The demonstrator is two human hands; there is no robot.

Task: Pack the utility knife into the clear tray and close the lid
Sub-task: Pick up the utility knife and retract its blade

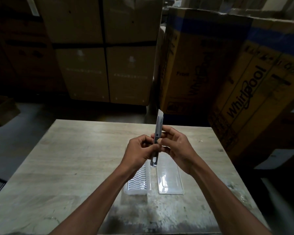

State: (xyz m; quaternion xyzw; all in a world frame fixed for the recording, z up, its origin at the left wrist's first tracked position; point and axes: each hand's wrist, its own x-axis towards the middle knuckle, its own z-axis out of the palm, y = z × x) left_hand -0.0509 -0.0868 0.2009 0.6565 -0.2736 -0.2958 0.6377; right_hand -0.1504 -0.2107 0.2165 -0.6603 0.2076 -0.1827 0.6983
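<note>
A slim grey utility knife (pixel 158 126) stands almost upright above the table, its blade tip out at the top. My left hand (pixel 139 152) grips the lower half of its body. My right hand (pixel 176 146) pinches it from the right side around the middle. Below my hands the clear tray lies open on the table: a ribbed half (pixel 138 184) on the left and a flat clear half (pixel 170 182) on the right. Nothing lies in either half. My wrists hide the far ends of both halves.
The work surface is a pale wooden table (pixel 66 167) with a scuffed patch near its front edge. Tall cardboard boxes (pixel 105 48) stand behind it, and large printed cartons (pixel 244 82) lean close to its right back corner.
</note>
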